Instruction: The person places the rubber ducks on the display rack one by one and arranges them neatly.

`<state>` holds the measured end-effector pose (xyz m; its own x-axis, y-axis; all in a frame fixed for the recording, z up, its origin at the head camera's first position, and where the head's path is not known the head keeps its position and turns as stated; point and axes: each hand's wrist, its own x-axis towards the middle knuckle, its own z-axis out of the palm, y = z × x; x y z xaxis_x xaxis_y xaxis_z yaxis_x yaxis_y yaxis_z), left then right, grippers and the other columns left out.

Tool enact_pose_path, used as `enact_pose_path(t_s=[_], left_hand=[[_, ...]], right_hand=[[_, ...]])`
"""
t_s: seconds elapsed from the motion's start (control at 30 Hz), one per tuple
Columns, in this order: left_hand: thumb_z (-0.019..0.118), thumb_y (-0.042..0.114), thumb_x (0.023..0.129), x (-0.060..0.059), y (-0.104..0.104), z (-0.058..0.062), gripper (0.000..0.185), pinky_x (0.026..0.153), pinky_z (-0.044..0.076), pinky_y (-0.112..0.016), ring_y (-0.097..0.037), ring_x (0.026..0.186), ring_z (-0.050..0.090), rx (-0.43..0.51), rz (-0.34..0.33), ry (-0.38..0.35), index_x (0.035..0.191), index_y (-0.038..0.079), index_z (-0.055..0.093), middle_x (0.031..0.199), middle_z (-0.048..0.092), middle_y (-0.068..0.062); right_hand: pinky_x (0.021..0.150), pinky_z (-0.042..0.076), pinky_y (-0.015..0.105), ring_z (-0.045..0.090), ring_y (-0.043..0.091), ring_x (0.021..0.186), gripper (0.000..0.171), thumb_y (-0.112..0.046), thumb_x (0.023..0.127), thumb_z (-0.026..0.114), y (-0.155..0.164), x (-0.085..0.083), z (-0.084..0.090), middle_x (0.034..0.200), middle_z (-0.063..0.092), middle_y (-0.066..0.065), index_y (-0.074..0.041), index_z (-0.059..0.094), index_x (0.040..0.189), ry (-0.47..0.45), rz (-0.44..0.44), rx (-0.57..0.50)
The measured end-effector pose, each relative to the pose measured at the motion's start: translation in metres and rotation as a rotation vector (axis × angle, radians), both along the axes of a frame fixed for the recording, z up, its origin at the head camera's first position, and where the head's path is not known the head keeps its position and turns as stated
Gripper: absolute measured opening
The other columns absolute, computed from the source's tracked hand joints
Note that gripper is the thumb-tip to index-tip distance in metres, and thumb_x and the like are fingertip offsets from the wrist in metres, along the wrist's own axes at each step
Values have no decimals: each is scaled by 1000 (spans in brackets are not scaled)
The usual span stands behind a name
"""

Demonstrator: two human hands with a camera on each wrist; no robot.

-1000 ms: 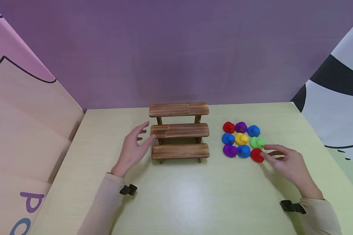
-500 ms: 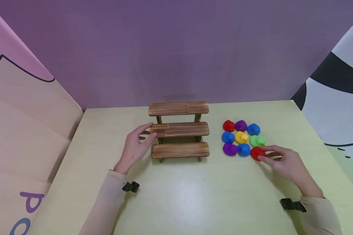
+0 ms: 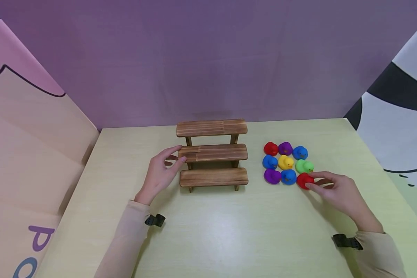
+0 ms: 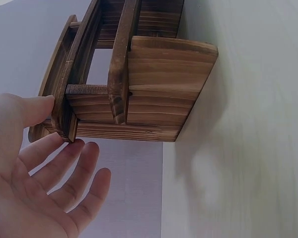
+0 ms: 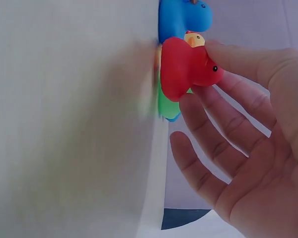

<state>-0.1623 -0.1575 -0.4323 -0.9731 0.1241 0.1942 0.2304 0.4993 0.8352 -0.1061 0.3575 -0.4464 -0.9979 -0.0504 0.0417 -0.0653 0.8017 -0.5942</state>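
Observation:
A wooden three-step shelf stands mid-table, also seen close up as the shelf. My left hand is at its left end, with straight fingers and thumb touching the end of the middle step. Right of the shelf, several rubber ducks sit in a square block. My right hand pinches the front-right red duck between thumb and index finger. In the right wrist view the thumb lies on the head of the red duck, which still sits on the table.
The block also holds a yellow duck in the middle, a green duck, and blue, purple and red ducks. The pale yellow table ends at a purple back wall, with panels at both sides.
My right hand slid left until thumb and index finger met the front red duck. My left hand moved slightly right, so its fingertips reached the middle step's end.

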Motion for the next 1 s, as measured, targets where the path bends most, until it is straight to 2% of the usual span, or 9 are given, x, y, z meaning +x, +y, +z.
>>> enact_pose_path(t_s=[0.07,0.27,1.0], left_hand=[[72,27,104,-1,0,0,46,100,58,-50,-30,118,71,0,0,0,147,13,65,149,65,-8],[73,27,103,-2,-1,0,46,99,58,-52,-31,116,72,-2,0,7,146,12,66,148,67,-9],[72,30,103,-3,-1,-1,48,99,58,-49,-29,115,72,-9,5,-10,147,13,65,149,66,-7]], right_hand=[[63,57,19,77,30,85,39,-23,96,82,0,0,2,103,80,21,2,75,125,3,4,5],[64,55,18,67,-2,76,36,-23,95,82,0,-1,7,101,81,19,0,78,122,38,2,13],[59,52,19,59,-15,78,31,-22,95,82,-22,-14,34,102,80,20,-7,79,122,191,-18,-42]])
